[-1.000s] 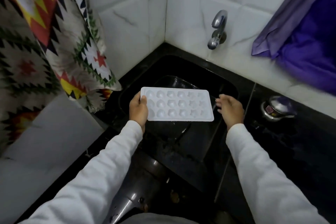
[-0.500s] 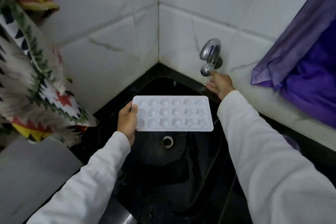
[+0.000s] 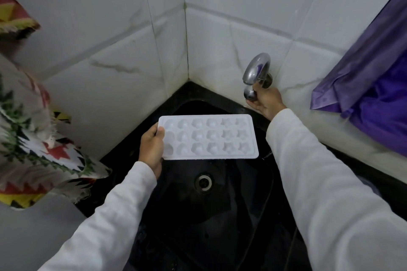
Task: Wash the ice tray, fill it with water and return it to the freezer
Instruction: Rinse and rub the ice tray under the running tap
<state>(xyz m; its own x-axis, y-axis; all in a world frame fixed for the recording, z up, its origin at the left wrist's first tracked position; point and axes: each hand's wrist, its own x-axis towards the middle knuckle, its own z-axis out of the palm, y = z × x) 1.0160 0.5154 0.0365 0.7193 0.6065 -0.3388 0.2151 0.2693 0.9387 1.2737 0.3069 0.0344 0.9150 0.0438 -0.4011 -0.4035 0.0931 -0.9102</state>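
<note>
Holding the ice tray [image 3: 209,138] by its left short end, my left hand [image 3: 152,149] has the thumb laid on the top rim and the other fingers hidden beneath. Tray: white, level, open side up, suspended over the sink [image 3: 220,237], touching nothing else. Cavities: three rows, all apparently empty; whether wet I cannot tell. Handling, by my estimate: light, thin plastic, stiff enough to stay flat from one end, likely to twist under load and to turn slippery once wet. Best taken at both short rims when filled, since water will add weight and slop over the edges. Right hand [image 3: 266,101]: far right, fingers curled round the lower end of the chrome tap [image 3: 255,70] on the tiled wall [image 3: 220,28]; no water visibly running. Sink: black basin, holding no standing water that I can see, drain [image 3: 203,182] open at the bottom, just near of the tray. Periphery: patterned cloth [image 3: 33,138] hanging at left, purple cloth [image 3: 374,86] at right, both well apart from the tray.
</note>
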